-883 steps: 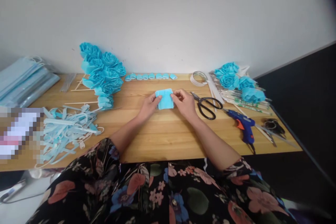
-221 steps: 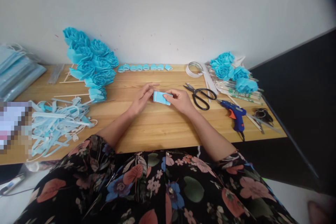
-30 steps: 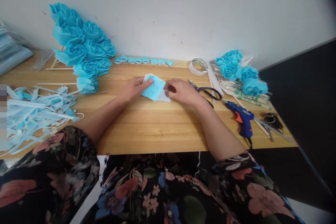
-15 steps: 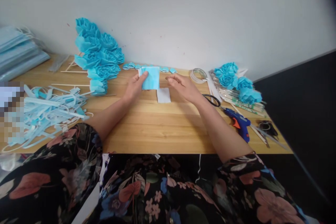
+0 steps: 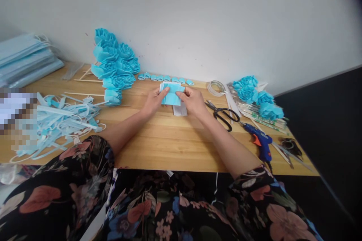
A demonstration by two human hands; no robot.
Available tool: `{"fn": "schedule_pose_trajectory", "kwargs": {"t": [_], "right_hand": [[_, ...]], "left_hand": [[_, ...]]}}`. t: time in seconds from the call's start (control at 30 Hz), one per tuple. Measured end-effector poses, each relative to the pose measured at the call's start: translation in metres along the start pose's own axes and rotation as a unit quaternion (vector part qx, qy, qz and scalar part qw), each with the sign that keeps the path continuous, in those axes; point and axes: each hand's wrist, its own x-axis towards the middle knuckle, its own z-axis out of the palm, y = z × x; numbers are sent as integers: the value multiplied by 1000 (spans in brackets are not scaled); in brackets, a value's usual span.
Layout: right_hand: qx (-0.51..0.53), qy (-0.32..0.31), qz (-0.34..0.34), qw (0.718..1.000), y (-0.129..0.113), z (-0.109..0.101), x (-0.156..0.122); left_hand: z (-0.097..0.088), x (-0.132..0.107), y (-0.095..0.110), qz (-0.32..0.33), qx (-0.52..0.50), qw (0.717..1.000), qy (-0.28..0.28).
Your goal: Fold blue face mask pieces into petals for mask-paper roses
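Over the middle of the wooden table, my left hand [image 5: 154,102] is closed on the left side of a small stack of blue and white mask-fabric squares [image 5: 172,99]. The fingers of my right hand [image 5: 194,101] pinch the right edge of the top blue piece, thumb on its face. Just below, a white fabric square [image 5: 180,111] lies flat on the table, partly covered by the held pieces. Behind my hands runs a row of small folded blue pieces [image 5: 160,78].
Blue fabric roses on sticks [image 5: 114,64] are piled at left, above a tangle of cut mask strips [image 5: 65,120]. Black-handled scissors [image 5: 223,115], a tape roll [image 5: 216,88], a blue glue gun [image 5: 261,141] and more roses [image 5: 261,96] lie to the right. Packed masks [image 5: 26,58] sit far left.
My right hand has moved left and taken hold of the top blue piece's right edge. The held stack now sits over more of the white square. The whole view has shifted slightly.
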Motion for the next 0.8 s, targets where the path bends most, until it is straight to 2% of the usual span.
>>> {"fn": "schedule_pose_trajectory", "kwargs": {"t": [0.1,0.27,0.33,0.43,0.57,0.7,0.8], "right_hand": [[13,-6,9,1000,4,-9,3],[99,23,38,994,16,-28,5],[125,14,73,989,22,-31,1],[173,12,103,980,29,-27,-6],[198,31,65,978,35,-19,-12],[167,23,9,986,34,-14,-15],[145,22,1,989,30,-8,-16]], "left_hand": [[-3,3,-4,3,-23,1000,7],[-8,12,-9,-3,-77,992,99],[-9,15,-10,-9,-89,989,119],[-10,16,-12,-10,-84,989,118],[-11,15,-14,-2,-80,991,108],[-10,15,-13,-4,-75,991,112],[-9,14,-13,-2,-73,991,114]]}}
